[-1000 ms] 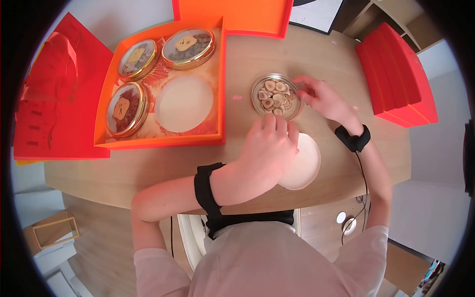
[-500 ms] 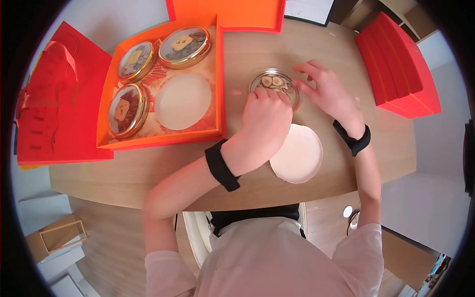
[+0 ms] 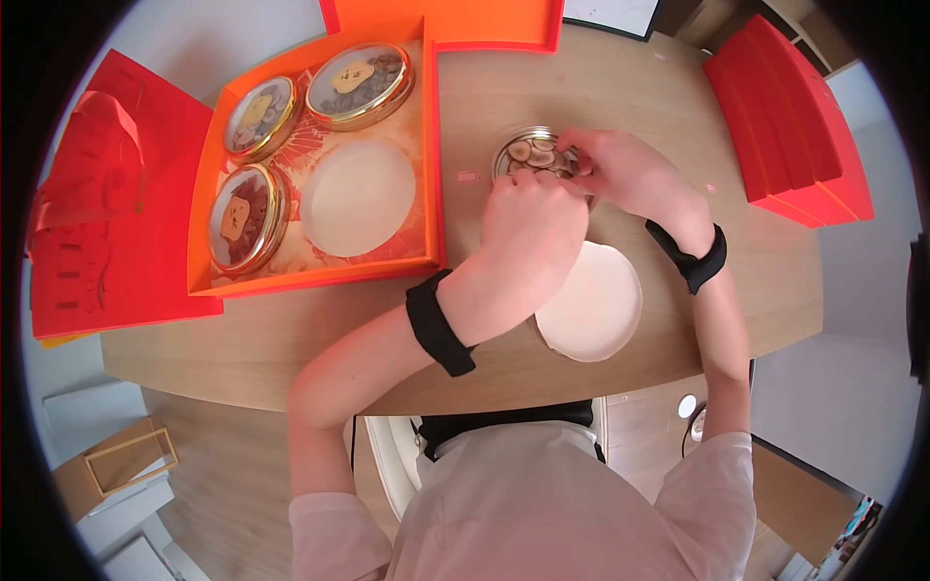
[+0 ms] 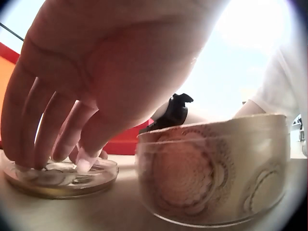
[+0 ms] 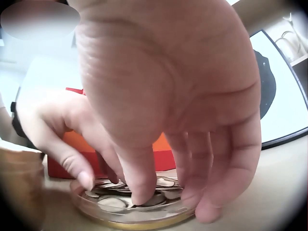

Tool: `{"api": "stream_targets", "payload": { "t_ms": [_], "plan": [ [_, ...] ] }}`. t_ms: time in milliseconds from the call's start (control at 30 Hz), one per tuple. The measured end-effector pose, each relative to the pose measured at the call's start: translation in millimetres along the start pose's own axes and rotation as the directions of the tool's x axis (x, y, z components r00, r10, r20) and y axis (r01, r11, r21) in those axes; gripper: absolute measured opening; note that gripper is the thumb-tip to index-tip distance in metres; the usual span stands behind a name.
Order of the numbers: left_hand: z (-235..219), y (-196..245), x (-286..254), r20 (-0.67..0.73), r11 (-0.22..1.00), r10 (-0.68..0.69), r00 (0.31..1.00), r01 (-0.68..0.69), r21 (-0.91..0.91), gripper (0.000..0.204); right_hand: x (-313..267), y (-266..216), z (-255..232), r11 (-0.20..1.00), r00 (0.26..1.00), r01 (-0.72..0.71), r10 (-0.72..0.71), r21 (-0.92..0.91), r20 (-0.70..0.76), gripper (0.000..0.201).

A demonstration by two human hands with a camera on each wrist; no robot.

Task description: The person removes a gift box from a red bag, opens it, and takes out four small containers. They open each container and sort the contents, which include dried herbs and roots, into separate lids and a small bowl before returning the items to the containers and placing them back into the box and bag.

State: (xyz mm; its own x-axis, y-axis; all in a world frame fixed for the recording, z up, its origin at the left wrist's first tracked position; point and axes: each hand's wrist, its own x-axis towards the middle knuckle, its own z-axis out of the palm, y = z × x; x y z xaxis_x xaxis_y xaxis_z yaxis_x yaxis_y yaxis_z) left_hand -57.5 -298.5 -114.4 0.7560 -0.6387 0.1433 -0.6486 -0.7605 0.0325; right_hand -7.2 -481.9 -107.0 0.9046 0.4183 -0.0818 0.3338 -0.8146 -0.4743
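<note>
A shallow clear round dish [image 5: 137, 222] with a gold edge holds several pale dried slices [image 3: 531, 151]. My left hand [image 3: 535, 232] is over the near side of this dish, fingers pointing down onto the slices in the left wrist view. From the right, my right hand [image 3: 641, 182] reaches in; its thumb touches slices while the other fingers extend down by the rim in the right wrist view. Whether either hand pinches a slice, I cannot tell. Nearer me stands a round clear-walled container [image 4: 211, 178], its top covered in cream.
At left, an orange box [image 3: 433, 145] holds several gold-rimmed round containers and a pale round recess [image 3: 358, 198]. A red bag [image 3: 116, 223] lies beyond it. Red boxes [image 3: 790, 131] stand at right, and a framed panel [image 3: 615, 15] is at the back.
My right hand has moved left, from beside the dish onto its slices. My left hand has moved slightly over the dish from its near edge.
</note>
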Motion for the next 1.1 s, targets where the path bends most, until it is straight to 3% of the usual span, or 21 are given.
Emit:
{"api": "stream_targets", "payload": {
  "t_ms": [100, 200, 400, 500, 800, 900, 1100],
  "plan": [
    [-5.7, 5.1, -6.1, -0.058, 0.993, 0.031, 0.998, -0.037, -0.113, 0.035, -0.6, 5.1, -0.4, 1.0, 1.0, 0.001, -0.001, -0.002, -0.004, 0.03],
    [-6.2, 4.8, -8.5, 0.101, 0.979, 0.078, 0.992, -0.057, -0.195, 0.044, 0.3, 8.1, -4.3, 1.0, 1.0, 0.011, -0.011, -0.029, 0.003, 0.029],
    [-3.2, 2.8, -3.4, -0.052, 0.987, 0.058, 0.997, -0.065, -0.145, 0.025, -1.2, 11.4, -11.8, 0.995, 0.999, -0.027, 0.03, -0.096, 0.025, 0.034],
    [-5.6, 5.2, -3.0, -0.047, 0.998, 0.039, 0.998, -0.042, -0.051, 0.016, -1.8, 21.1, -14.8, 0.994, 1.0, -0.012, 0.014, -0.111, 0.02, 0.034],
    [-29.4, 13.9, 12.0, -0.068, 0.99, 0.037, 0.997, -0.046, -0.133, 0.02, -10.1, 10.7, -21.2, 0.997, 0.998, -0.037, 0.035, -0.067, -0.043, 0.028],
    [-20.6, 7.6, 25.0, 0.068, 0.987, 0.013, 0.998, -0.001, -0.162, 0.017, -7.5, 13.1, -19.5, 0.995, 0.999, -0.008, 0.004, -0.095, -0.042, 0.031],
    [7.7, 7.2, 28.6, -0.032, 0.998, -0.029, 0.999, 0.027, -0.062, 0.019, -9.7, 1.1, -16.2, 0.996, 1.0, -0.007, 0.009, -0.085, 0.017, 0.028]
  ]
}}
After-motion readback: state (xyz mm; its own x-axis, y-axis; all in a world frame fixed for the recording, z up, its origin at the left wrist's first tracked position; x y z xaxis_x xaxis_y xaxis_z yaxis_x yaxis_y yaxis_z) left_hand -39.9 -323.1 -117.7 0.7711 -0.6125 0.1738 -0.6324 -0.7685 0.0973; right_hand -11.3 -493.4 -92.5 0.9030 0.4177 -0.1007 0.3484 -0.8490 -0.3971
